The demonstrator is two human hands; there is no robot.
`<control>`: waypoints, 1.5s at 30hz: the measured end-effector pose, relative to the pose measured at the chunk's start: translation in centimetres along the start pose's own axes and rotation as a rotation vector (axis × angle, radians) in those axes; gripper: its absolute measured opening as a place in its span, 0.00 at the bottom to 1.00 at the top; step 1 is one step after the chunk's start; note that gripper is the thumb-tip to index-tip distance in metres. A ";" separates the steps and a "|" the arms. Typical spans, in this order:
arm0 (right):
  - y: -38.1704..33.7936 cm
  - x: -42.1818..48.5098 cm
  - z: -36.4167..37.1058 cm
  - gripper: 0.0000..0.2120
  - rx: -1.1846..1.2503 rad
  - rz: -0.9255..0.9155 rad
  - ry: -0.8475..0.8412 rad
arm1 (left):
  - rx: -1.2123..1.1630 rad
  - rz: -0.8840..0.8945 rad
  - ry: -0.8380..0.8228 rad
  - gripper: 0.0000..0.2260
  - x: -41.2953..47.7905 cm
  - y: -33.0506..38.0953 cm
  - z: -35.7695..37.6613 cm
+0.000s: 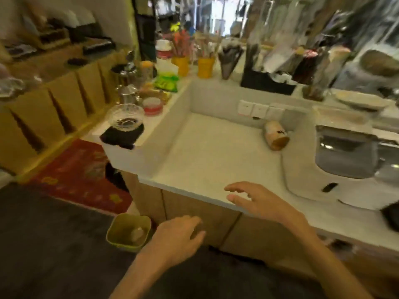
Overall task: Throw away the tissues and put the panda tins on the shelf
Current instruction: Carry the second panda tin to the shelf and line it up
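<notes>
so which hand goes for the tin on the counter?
Right, probably. The right hand is open over the counter edge, same side as the tin lying on its side. The left hand hangs lower, near the bin.

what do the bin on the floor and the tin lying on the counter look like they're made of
Bin: likely plastic, matte pale green, with smooth one-piece walls and rounded corners. Tin: probably printed metal, pale body with a dark mark; too blurred to be sure.

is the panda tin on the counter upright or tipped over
Tipped over: the cream cylindrical panda tin lies on its side on the white counter, its round end facing the camera.
</notes>
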State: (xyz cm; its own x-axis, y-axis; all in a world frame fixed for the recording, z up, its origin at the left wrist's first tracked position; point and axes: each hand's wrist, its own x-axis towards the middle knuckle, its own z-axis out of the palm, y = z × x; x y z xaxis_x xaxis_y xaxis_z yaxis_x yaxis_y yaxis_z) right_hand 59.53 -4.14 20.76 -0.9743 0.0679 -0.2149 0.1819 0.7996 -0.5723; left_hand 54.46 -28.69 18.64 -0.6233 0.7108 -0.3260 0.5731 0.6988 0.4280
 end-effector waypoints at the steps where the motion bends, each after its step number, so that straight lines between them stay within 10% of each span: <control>1: 2.2 -0.1 0.2 0.20 0.029 0.059 0.012 | -0.021 0.030 -0.075 0.17 2.5 1.6 1.1; 19: 17.4 9.7 3.8 0.19 0.590 0.602 0.301 | -0.071 0.089 -0.076 0.16 36.0 1.4 -2.3; 36: 39.2 39.5 -19.5 0.19 0.314 0.807 0.640 | -0.474 -0.202 -0.249 0.19 60.6 10.4 0.3; 45: 45.9 43.2 -19.8 0.44 0.552 0.901 0.347 | -0.969 -0.232 -0.574 0.33 71.7 15.6 0.8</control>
State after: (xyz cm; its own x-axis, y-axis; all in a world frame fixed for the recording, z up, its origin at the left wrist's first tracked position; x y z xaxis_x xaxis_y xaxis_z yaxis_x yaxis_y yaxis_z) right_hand 23.19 47.33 0.91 -0.4244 0.7222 -0.5461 0.7921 0.0039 -0.6104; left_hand 19.14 33.29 1.26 -0.1839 0.6787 -0.7111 -0.3283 0.6395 0.6952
